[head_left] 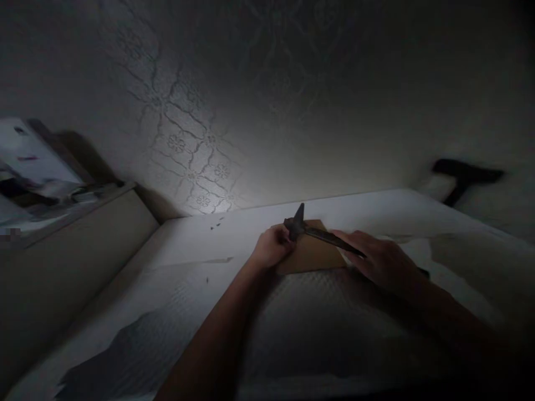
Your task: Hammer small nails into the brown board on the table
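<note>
A dark hammer (329, 238) with a pointed head lies slanted over a flat brown cardboard piece (313, 259). My right hand (382, 259) is closed around its handle, and a dark end pokes out behind the hand. Close against the hammer head, my left hand (273, 245) rests at the left edge of the cardboard with its fingers pinched. What sits between those fingers is hidden by the head and the dim light. Several tiny dark pieces (215, 226) lie on the white surface to the left.
Beneath the work stretches a white surface (179, 239) with a grey textured sheet (142, 340). A patterned wall (188, 139) rises behind it. On the left stands a box-like side (83, 267) with items on top. A dark T-shaped object (463, 175) is at the right.
</note>
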`<state>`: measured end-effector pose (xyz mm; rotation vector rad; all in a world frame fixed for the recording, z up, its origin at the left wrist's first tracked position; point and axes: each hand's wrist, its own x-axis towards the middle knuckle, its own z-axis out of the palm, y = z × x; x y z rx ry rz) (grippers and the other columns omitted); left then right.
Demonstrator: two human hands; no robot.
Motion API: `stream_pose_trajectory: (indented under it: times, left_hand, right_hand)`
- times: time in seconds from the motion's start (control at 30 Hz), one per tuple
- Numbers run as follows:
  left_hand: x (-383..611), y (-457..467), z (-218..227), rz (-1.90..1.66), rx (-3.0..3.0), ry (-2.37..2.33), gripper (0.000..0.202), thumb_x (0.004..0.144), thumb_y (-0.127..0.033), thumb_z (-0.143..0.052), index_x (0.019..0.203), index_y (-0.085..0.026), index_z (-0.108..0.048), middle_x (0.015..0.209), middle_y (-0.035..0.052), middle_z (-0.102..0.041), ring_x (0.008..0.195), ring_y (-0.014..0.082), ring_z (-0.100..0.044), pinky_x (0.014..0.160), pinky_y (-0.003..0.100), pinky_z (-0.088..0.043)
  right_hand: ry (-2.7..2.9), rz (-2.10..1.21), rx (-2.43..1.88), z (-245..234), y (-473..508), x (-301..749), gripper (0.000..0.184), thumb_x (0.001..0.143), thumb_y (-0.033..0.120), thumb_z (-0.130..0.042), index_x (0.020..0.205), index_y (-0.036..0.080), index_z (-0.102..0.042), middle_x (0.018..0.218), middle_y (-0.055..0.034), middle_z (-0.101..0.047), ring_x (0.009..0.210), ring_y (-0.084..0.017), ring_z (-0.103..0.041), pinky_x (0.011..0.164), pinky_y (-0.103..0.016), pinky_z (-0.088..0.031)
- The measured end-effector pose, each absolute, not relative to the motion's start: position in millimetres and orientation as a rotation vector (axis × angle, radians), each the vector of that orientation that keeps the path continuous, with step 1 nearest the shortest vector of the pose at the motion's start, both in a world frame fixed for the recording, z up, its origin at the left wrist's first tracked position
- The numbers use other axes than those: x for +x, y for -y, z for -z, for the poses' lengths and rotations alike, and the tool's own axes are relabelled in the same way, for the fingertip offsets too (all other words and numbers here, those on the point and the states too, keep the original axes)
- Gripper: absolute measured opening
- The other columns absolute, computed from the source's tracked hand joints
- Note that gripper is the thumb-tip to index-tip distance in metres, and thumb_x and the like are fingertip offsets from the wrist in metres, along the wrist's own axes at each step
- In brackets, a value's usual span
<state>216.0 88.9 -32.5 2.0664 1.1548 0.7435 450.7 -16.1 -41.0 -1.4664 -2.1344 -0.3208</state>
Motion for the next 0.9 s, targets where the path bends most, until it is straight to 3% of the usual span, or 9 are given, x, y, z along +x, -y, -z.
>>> stream_pose_trajectory:
  times: [0.7, 0.9]
  left_hand:
    - [216.8, -91.3, 35.1, -0.741, 2.073, -1.183, 0.017, 0.065, -0.018, -0.066, 0.082, -0.016, -0.062, 0.08, 0.0021, -0.067, 0.075, 0.0163, -0.061, 0.067, 0.024, -0.047]
    - [216.8, -91.5, 36.6, -0.752, 2.069, -1.169, 0.016, 0.066, -0.018, -0.065, 0.081, -0.016, -0.061, 0.079, 0.0025, -0.066, 0.074, 0.0161, -0.061, 0.066, 0.024, -0.046]
  right_hand:
    - [2.14, 0.334, -1.448, 42.3, 16.2, 450.8, 0.043, 0.091, 0.025, -0.042, 0.134, 0.021, -0.048, 0.109, -0.0093, -0.067, 0.084, -0.021, -0.068, 0.069, -0.032, -0.055]
    - [2.13, 0.328, -1.47, 40.9, 16.9, 450.0, 0.042, 0.092, 0.026, -0.041, 0.133, 0.019, -0.048, 0.112, -0.0104, -0.067, 0.091, -0.023, -0.067, 0.074, -0.035, -0.055]
